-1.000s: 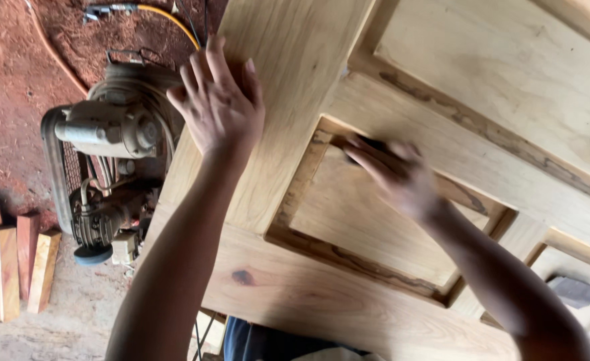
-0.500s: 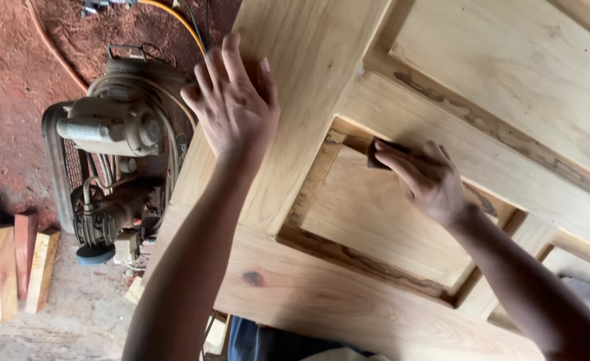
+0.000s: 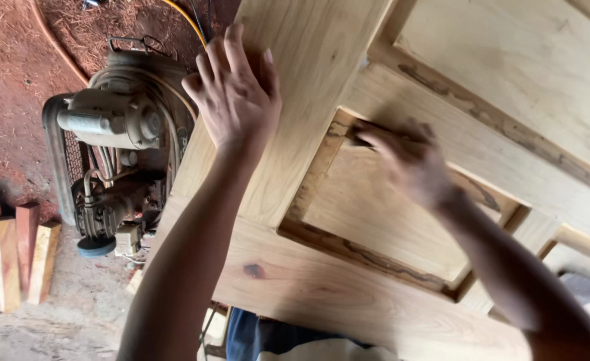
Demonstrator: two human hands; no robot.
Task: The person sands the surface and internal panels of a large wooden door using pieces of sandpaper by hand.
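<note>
The right hand [image 3: 405, 160] has slid up into the panel's top corner, blurred, fingers pinching something I cannot tell. The left hand [image 3: 235, 93], fingers spread, still steadies the wooden door [image 3: 322, 294].

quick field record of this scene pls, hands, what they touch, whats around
left hand: flat, fingers spread, on the door frame
right hand: blurred, at the corner of a sunken panel; anything under it is unclear
machine: beside the door on red dirt
wood blocks: left of the machine
hose: yellow, above the machine
</note>
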